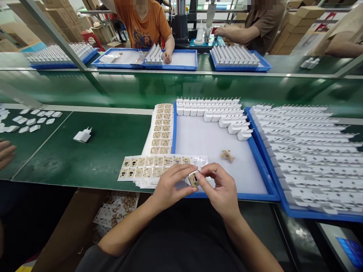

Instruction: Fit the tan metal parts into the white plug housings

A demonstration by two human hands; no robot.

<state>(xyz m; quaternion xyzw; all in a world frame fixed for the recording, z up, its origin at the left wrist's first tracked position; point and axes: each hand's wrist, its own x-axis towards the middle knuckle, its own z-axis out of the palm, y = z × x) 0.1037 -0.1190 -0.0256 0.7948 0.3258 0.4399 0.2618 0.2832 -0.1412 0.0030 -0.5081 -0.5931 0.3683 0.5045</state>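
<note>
Near the front edge of a blue-rimmed tray point(255, 166), my left hand point(172, 184) grips a small white charger point(193, 179) between thumb and fingers. A tan sticker with dark cut-outs covers its upward face. The thumb and index finger of my right hand point(219, 187) press together at the sticker's right edge. Beneath and left of my hands lies a sheet of tan stickers point(148, 172), on top of a stack of similar sheets point(161, 128). Crumpled tan scraps point(227, 155) rest in the tray, in front of rows of white chargers point(210, 107).
A second tray point(320, 162) full of chargers stands at the right. One charger point(83, 135) and scattered white pieces point(31, 121) lie on the left. Another person's hand point(6, 153) shows at the left edge. People sit across the bench behind trays.
</note>
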